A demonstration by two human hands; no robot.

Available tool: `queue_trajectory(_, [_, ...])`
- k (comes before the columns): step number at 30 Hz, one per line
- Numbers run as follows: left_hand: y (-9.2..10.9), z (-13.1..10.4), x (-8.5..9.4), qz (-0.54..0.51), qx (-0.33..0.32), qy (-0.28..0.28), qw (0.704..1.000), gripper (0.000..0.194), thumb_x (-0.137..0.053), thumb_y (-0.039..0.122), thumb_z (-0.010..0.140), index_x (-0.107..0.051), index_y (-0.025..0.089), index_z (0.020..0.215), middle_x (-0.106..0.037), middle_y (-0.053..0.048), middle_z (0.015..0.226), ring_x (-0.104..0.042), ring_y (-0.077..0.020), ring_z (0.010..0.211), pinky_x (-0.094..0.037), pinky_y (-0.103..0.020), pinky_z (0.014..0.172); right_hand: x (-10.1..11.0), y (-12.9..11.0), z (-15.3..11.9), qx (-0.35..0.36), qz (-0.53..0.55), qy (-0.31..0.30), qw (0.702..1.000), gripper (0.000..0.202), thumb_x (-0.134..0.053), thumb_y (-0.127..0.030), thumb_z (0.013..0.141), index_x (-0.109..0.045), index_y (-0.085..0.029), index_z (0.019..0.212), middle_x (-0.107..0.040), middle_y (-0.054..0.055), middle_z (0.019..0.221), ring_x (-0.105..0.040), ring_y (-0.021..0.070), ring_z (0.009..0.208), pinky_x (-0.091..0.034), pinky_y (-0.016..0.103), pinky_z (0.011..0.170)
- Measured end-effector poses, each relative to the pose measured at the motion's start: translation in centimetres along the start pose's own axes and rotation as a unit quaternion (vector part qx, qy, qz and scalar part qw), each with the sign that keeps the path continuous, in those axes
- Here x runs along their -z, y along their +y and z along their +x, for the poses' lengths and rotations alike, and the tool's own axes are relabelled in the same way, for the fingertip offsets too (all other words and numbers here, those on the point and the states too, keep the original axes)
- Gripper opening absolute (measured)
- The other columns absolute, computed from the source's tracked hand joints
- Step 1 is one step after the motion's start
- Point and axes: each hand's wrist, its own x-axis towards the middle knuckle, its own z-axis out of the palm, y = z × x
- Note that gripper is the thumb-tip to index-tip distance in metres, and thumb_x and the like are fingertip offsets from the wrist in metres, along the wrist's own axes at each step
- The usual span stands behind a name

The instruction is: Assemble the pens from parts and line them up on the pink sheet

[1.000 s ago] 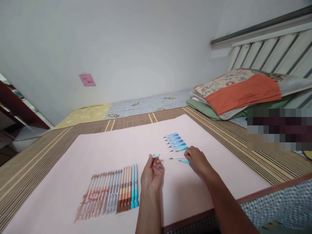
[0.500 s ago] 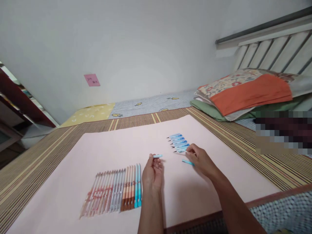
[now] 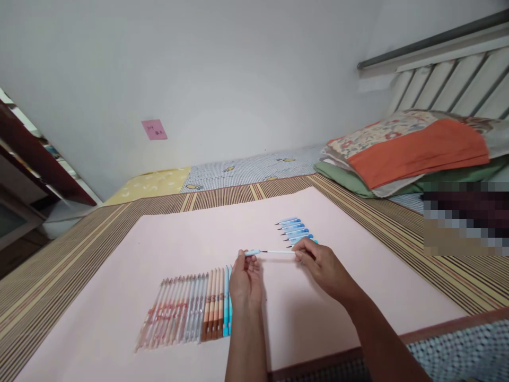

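My left hand (image 3: 247, 278) pinches a short light-blue pen barrel (image 3: 252, 253) between thumb and fingers, its end pointing right. My right hand (image 3: 318, 262) grips the right end of a thin white pen refill (image 3: 280, 252), held level above the paper. The refill's dark tip meets the barrel's right end; whether it is inside I cannot tell. Just beyond my right hand lie several short blue pieces with dark points (image 3: 295, 232), stacked in a row. My right fingers partly hide the nearest of them. Beside my left forearm, pens (image 3: 185, 307) lie side by side, clear, brown and turquoise.
Pink paper (image 3: 191, 239) covers much of the striped mat (image 3: 119, 233). Folded bedding with an orange band (image 3: 421, 154) is at the right by a white radiator (image 3: 457, 79). A pink note (image 3: 154, 129) sticks to the wall.
My right hand has brought the refill left and lined it up with the barrel in my left hand. The loose turquoise piece below my right hand no longer shows.
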Motion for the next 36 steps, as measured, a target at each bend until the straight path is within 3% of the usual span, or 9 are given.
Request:
queue_trajectory(6, [-0.5, 0.0, 0.1, 0.061, -0.064, -0.024, 0.996, 0.016, -0.074, 0.02, 0.085, -0.063, 0.014, 0.075, -0.062, 0.001, 0.063, -0.06, -0.0064, 0.052, -0.05, -0.014, 0.053, 0.1, -0.5, -0.1, -0.005, -0.029, -0.002, 1.0, 0.017, -0.045, -0.032, 0.095, -0.056, -0.025, 0.084, -0.059, -0.001, 0.071, -0.053, 0.0181, 0.066, -0.039, 0.029, 0.062])
queue_trajectory(9, [-0.5, 0.0, 0.1, 0.099, -0.105, -0.046, 0.988, 0.022, -0.082, 0.026, 0.076, -0.065, 0.013, 0.078, -0.064, 0.001, 0.064, -0.061, -0.0067, 0.053, -0.049, -0.014, 0.051, -0.3, -0.5, -0.1, -0.01, -0.018, 0.004, 1.0, 0.014, -0.049, -0.032, 0.093, -0.058, -0.025, 0.085, -0.059, -0.002, 0.07, -0.054, 0.0177, 0.066, -0.04, 0.029, 0.063])
queue_trajectory(16, [-0.8, -0.1, 0.0, 0.142, -0.12, -0.071, 0.98, 0.034, -0.088, 0.033, 0.065, -0.068, 0.012, 0.082, -0.069, -0.002, 0.07, -0.062, -0.0071, 0.055, -0.048, -0.016, 0.054, -2.6, 0.1, 0.1, -0.056, 0.157, -0.003, 0.986, 0.013, -0.059, -0.032, 0.088, -0.066, -0.021, 0.09, -0.069, 0.002, 0.077, -0.063, 0.0186, 0.073, -0.049, 0.03, 0.068])
queue_trajectory(26, [-0.2, -0.5, 0.2, 0.246, -0.14, -0.125, 0.951, 0.045, -0.082, 0.042, 0.069, -0.073, 0.012, 0.102, -0.074, -0.009, 0.088, -0.06, -0.0088, 0.063, -0.046, -0.02, 0.059, -3.9, 1.0, 0.1, -0.074, 0.224, -0.027, 0.971, 0.021, -0.057, -0.038, 0.089, -0.066, -0.019, 0.091, -0.073, 0.005, 0.08, -0.064, 0.0168, 0.068, -0.052, 0.031, 0.065])
queue_trajectory(32, [-0.5, -0.3, 0.2, 0.253, -0.169, -0.116, 0.945, 0.043, -0.079, 0.043, 0.072, -0.072, 0.012, 0.101, -0.074, -0.008, 0.085, -0.059, -0.0097, 0.063, -0.047, -0.022, 0.062, -4.1, 1.7, 0.1, -0.084, 0.232, -0.042, 0.968, 0.018, -0.058, -0.035, 0.089, -0.065, -0.018, 0.091, -0.073, 0.005, 0.08, -0.064, 0.0164, 0.068, -0.051, 0.031, 0.065])
queue_trajectory(36, [-0.7, -0.5, 0.1, 0.274, -0.197, -0.116, 0.934, 0.034, -0.08, 0.043, 0.073, -0.07, 0.013, 0.086, -0.072, -0.006, 0.079, -0.059, -0.01, 0.06, -0.047, -0.023, 0.062, -4.6, 1.8, 0.2, -0.086, 0.256, -0.034, 0.962, 0.015, -0.065, -0.033, 0.086, -0.065, -0.019, 0.09, -0.073, 0.004, 0.08, -0.065, 0.0171, 0.071, -0.052, 0.032, 0.068])
